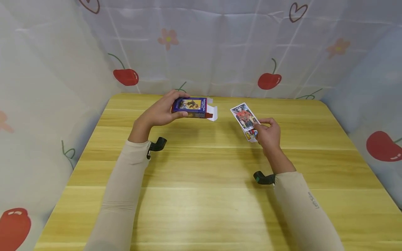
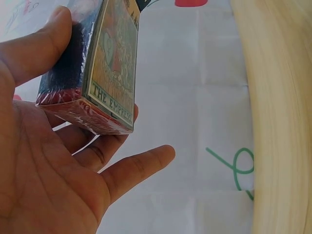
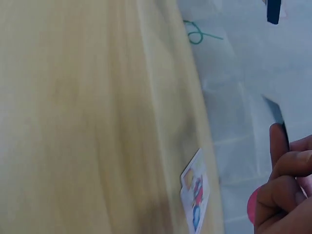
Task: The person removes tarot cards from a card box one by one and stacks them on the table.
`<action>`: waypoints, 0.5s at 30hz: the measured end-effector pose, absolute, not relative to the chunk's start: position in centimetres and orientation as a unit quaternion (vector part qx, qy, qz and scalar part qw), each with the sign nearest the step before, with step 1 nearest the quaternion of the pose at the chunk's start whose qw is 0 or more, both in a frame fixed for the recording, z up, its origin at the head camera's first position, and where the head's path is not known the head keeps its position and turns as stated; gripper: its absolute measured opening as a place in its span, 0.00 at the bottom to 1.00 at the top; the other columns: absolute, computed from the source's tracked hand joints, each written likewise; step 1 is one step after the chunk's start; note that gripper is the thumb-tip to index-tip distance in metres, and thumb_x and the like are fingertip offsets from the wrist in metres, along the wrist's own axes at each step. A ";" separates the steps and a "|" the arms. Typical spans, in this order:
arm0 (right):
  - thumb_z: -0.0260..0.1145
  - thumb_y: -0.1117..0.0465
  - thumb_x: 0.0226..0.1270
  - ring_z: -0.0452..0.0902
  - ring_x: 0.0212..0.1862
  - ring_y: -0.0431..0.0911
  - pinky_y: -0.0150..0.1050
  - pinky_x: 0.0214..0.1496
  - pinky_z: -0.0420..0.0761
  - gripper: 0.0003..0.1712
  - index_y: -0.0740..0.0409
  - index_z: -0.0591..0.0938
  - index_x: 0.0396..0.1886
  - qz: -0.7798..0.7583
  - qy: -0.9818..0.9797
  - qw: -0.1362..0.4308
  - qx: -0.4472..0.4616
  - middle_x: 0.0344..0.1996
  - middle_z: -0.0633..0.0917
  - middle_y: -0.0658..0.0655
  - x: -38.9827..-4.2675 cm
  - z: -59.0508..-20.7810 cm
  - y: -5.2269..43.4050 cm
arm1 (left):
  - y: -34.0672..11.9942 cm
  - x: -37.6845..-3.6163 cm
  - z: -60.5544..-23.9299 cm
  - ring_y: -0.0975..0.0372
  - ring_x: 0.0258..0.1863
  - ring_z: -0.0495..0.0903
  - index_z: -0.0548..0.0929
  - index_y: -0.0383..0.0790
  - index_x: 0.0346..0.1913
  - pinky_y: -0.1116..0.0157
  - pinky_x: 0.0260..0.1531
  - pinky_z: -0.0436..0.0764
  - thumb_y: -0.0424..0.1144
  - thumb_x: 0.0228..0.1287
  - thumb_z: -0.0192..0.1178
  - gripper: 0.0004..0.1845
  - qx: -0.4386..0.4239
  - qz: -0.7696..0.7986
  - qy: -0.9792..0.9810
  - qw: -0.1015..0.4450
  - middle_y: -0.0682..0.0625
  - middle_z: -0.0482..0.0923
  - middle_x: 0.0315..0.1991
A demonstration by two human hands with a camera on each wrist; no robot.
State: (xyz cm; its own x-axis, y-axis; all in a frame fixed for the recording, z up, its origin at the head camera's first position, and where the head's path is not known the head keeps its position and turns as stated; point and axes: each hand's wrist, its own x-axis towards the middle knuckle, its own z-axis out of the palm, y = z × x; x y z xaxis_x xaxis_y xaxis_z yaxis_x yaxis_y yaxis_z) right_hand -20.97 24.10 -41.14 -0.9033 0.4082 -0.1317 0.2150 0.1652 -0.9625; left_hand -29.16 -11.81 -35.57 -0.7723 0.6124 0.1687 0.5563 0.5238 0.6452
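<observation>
My left hand (image 1: 159, 111) grips a blue tarot card box (image 1: 191, 104) near the back of the table, thumb on one side and fingers on the other. The box is raised, and its white end flap (image 1: 213, 113) hangs open toward the right. In the left wrist view, a shiny side of the box (image 2: 113, 58) reads "THE EMPRESS". To the right, my right hand (image 1: 270, 134) pinches a tarot card (image 1: 242, 115) by its near edge, above the table. Partly hidden below it, more card (image 1: 252, 135) shows; in the right wrist view cards (image 3: 196, 195) lie on the wood.
The wooden table (image 1: 201, 205) ends at a white curtain (image 1: 213, 52) printed with cherries, flowers and hearts. More of this cloth hangs at both sides. A black wrist camera mount (image 1: 158, 144) sits on the left sleeve, another mount (image 1: 263, 178) on the right.
</observation>
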 end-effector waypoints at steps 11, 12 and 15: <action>0.61 0.57 0.70 0.79 0.42 0.46 0.27 0.29 0.73 0.22 0.67 0.75 0.57 0.490 -0.829 0.066 -0.263 0.51 0.81 0.67 -20.9 -42.8 25.6 | -11.8 -29.4 -35.7 0.52 0.58 0.67 0.67 0.42 0.69 0.49 0.63 0.68 0.45 0.65 0.65 0.32 0.338 0.354 0.871 0.039 0.42 0.67 0.63; 0.61 0.58 0.69 0.78 0.41 0.45 0.27 0.29 0.73 0.22 0.67 0.75 0.57 0.486 -0.830 0.063 -0.266 0.51 0.80 0.67 -21.0 -42.9 25.7 | -11.8 -29.3 -35.7 0.52 0.58 0.67 0.67 0.42 0.69 0.49 0.63 0.68 0.45 0.65 0.65 0.32 0.338 0.354 0.871 0.040 0.42 0.67 0.63; 0.61 0.58 0.68 0.74 0.37 0.42 0.28 0.28 0.72 0.22 0.67 0.76 0.56 0.476 -0.833 0.056 -0.275 0.51 0.78 0.65 -21.1 -43.2 25.8 | -11.8 -29.3 -35.7 0.52 0.58 0.67 0.67 0.43 0.69 0.49 0.63 0.68 0.46 0.65 0.66 0.33 0.335 0.354 0.872 0.041 0.42 0.66 0.64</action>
State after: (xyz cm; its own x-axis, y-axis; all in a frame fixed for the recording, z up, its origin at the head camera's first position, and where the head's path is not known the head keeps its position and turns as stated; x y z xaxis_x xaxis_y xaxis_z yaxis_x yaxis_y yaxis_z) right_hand -21.09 25.85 -43.16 -0.8419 0.5127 -0.1685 0.4053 0.3944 -0.8247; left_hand -29.34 -11.78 -35.73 -0.7721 0.6138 0.1645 0.5551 0.5254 0.6448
